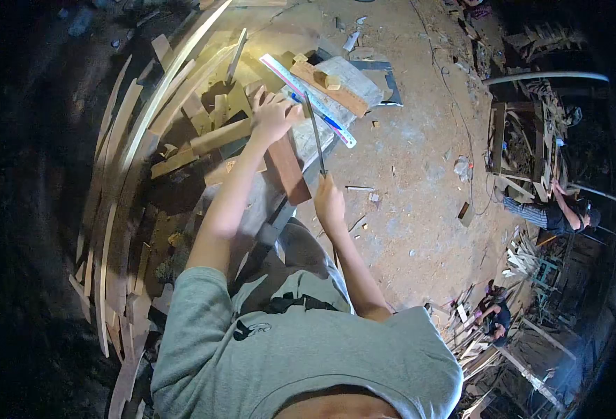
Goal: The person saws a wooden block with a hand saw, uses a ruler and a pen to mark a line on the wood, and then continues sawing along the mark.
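Observation:
My right hand [329,202] is closed around the handle of a long, thin, dark metal file [314,129], which points away from me. The file's far end lies across the edge of a ruler, close to my left fingers. My left hand [273,117] is closed over the far end of a reddish-brown wooden block [289,171]; its fingers partly hide that end. The block rests on a grey workbench [255,199]. Just beyond lie a white and pink ruler [274,65] and a blue pen [331,122].
A wooden board [346,96] with a small wood block [332,82] on it lies past the ruler. Wood offcuts [217,136] crowd the left side, beside long curved strips [140,133]. Two people [566,216] work at the right. A cable [454,105] crosses the littered floor.

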A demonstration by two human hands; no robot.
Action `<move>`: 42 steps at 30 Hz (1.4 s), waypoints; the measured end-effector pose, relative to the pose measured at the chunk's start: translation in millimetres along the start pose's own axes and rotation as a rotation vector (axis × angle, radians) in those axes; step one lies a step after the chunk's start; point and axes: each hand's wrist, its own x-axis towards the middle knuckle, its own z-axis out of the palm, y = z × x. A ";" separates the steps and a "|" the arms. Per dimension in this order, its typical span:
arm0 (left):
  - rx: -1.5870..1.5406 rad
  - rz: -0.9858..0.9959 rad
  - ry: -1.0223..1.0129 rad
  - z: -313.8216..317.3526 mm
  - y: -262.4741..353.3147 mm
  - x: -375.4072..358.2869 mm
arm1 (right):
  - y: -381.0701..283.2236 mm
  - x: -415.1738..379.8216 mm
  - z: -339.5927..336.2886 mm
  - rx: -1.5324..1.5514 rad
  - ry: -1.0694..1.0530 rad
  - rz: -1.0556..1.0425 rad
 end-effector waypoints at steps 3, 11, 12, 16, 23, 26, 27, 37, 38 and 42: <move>-0.039 -0.059 0.071 3.6 -1.4 8.7 | 5.5 18.2 1.7 0.061 0.057 0.027; -0.043 0.118 0.120 -36.4 4.9 -3.7 | 82.6 11.2 -26.5 0.286 0.429 -0.289; -0.142 0.056 0.121 -55.1 14.5 -4.9 | 72.3 4.8 -44.5 0.624 0.305 -0.049; -0.248 0.075 0.213 -126.1 54.7 -20.6 | 2.1 -18.0 -104.0 1.338 0.137 0.139; -0.389 0.133 0.199 -240.7 137.8 -76.2 | -100.7 -68.7 -166.1 1.468 -0.226 -0.143; -0.375 0.112 0.212 -250.4 141.9 -93.1 | -112.9 -86.4 -173.4 1.416 -0.237 -0.160; -0.371 0.112 0.212 -253.8 142.2 -96.9 | -113.8 -91.5 -174.0 1.486 -0.282 -0.183; -0.491 0.059 0.208 -246.4 145.5 -106.1 | -107.1 -102.9 -171.6 1.648 -0.352 -0.232; -0.450 0.073 0.233 -241.3 145.2 -103.4 | -103.1 -98.6 -168.7 1.651 -0.349 -0.230; -0.586 0.044 0.217 -211.7 137.1 -83.8 | -72.3 -78.5 -149.8 1.387 -0.137 -0.099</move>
